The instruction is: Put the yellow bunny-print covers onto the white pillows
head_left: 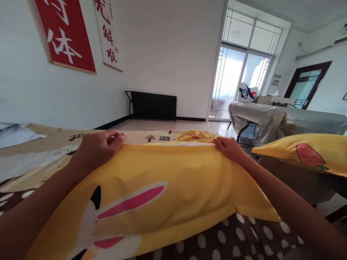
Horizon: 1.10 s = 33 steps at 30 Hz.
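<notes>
A yellow pillowcase [189, 177] with a white rabbit print is stretched between my two hands. My left hand [103, 144] pinches its far left corner, fingers closed. At the far right corner, my right hand [227, 147] grips the same edge between thumb and fingers. The cloth hangs slack towards me, its near part lying over a brown blanket with white dots [217, 238]. Just beyond the held edge lies a crumpled yellow cloth [199, 136] with a carrot print, on a beige printed sheet [138, 138].
A plump yellow pillow [282, 148] with a carrot print rests at the right. Behind it stands a table under a silvery plastic cover [257, 112], with bags and boxes on it. A folded black panel [153, 105] leans against the far wall. White cloth [18, 135] lies at the left.
</notes>
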{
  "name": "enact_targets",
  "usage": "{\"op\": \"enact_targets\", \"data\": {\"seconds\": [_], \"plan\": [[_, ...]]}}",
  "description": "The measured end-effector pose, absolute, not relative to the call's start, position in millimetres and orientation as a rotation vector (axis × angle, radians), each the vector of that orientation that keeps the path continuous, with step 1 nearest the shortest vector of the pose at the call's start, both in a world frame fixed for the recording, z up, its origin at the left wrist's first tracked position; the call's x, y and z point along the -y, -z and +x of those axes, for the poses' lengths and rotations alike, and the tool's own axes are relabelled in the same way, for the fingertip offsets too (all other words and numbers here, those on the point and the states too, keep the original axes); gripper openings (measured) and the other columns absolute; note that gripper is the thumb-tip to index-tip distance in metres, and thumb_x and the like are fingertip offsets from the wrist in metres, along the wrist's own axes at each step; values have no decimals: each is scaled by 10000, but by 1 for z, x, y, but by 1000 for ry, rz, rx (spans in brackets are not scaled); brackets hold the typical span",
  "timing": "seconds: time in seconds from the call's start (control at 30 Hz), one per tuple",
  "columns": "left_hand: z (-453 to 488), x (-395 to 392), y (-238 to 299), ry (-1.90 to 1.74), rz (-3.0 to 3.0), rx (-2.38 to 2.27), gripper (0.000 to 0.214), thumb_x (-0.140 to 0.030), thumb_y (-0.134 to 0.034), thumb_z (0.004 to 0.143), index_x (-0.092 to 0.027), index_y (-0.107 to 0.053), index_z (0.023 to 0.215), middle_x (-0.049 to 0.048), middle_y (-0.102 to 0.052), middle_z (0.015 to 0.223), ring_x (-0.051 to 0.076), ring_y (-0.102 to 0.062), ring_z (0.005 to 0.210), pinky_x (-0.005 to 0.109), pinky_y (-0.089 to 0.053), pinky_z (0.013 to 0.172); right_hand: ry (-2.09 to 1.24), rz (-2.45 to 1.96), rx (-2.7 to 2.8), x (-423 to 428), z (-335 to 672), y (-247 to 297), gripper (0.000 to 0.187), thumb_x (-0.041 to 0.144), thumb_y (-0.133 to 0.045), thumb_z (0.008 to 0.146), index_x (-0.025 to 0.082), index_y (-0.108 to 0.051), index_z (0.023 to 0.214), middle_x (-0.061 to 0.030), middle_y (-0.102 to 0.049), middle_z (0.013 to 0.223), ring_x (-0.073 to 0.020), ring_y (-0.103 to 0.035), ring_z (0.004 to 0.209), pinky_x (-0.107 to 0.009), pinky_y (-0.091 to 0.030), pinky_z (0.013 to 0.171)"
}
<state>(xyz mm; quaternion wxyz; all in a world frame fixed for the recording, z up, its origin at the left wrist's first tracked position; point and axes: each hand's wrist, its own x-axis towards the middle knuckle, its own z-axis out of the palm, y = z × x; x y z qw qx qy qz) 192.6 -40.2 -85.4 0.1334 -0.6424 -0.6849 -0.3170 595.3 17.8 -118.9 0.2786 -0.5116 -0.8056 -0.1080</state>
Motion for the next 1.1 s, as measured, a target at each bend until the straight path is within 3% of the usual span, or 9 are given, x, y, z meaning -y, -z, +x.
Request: {"op": "enact_targets", "data": {"seconds": [0.07, 0.17, 0.27, 0.47, 0.6, 0.8, 0.97, 1.03, 1.1], "plan": [[198, 30, 87, 743, -1936, 2045, 357, -471, -348, 845, -204, -583, 822, 3, -564, 594, 168, -513, 611, 247, -346, 590, 372, -1472, 2144, -24, 595, 121, 466, 490, -274, 949, 186, -594, 800, -50, -614, 823, -138, -513, 650, -256, -319, 611], [197, 12, 104, 306, -2173, 2062, 486, -521, -294, 854, -178, -618, 973, 92, -668, 821, 249, -586, 796, 304, -376, 681, 418, -1557, 2332, -30, 594, 127, 437, 474, -288, 956, 202, -629, 991, -87, -607, 1113, -174, -588, 818, -274, -356, 682], [186, 2, 120, 90, -2321, 2033, 581, -552, -240, 868, -179, -661, 1019, 118, -695, 955, 282, -599, 890, 341, -385, 766, 380, -1629, 2491, -34, 589, 132, 549, 499, -205, 970, 202, -665, 929, -81, -671, 961, -203, -609, 853, -286, -360, 695], [163, -2, 126, 187, -2315, 1822, 661, -525, -171, 926, -187, -661, 637, 36, -663, 637, 197, -567, 681, 364, -337, 876, 534, -1635, 2436, -48, 576, 134, 646, 529, -183, 964, 171, -700, 814, -113, -692, 842, -225, -622, 808, -298, -342, 655], [161, -6, 124, 182, -2222, 1754, 664, -527, -186, 934, -177, -677, 654, 42, -646, 637, 190, -549, 653, 366, -336, 850, 553, -1618, 2411, -46, 573, 131, 638, 527, -201, 965, 176, -706, 797, -112, -698, 835, -218, -620, 800, -299, -336, 652], [174, -14, 66, 596, -1706, 1728, 712, -585, -199, 927, -85, -636, 670, 4, -483, 531, 142, -477, 657, 382, -302, 903, 776, -1640, 2186, -43, 578, 94, 611, 514, -235, 961, 165, -688, 744, -109, -674, 746, -202, -573, 748, -297, -274, 595], [181, -17, 12, 1409, -1225, 1317, 630, -497, -235, 965, -54, -506, 609, 14, -376, 603, 213, -415, 970, 401, -248, 877, 1106, -1258, 1546, -55, 602, 52, 547, 453, -251, 964, 170, -556, 609, -82, -549, 609, -194, -468, 686, -302, -218, 570], [180, -14, 26, 1455, -1212, 1156, 520, -422, -295, 963, -148, -397, 533, 8, -323, 561, 187, -394, 883, 390, -252, 843, 1128, -1135, 1442, -58, 614, 60, 507, 408, -255, 965, 188, -486, 570, -66, -490, 582, -187, -428, 662, -308, -225, 581], [179, -7, 64, 1294, -1338, 1014, 470, -300, -338, 942, -195, -253, 492, -19, -270, 492, 122, -291, 625, 370, -269, 784, 1101, -1126, 1518, -58, 624, 88, 470, 372, -284, 958, 201, -440, 549, -56, -459, 569, -184, -410, 646, -315, -237, 588]]}}
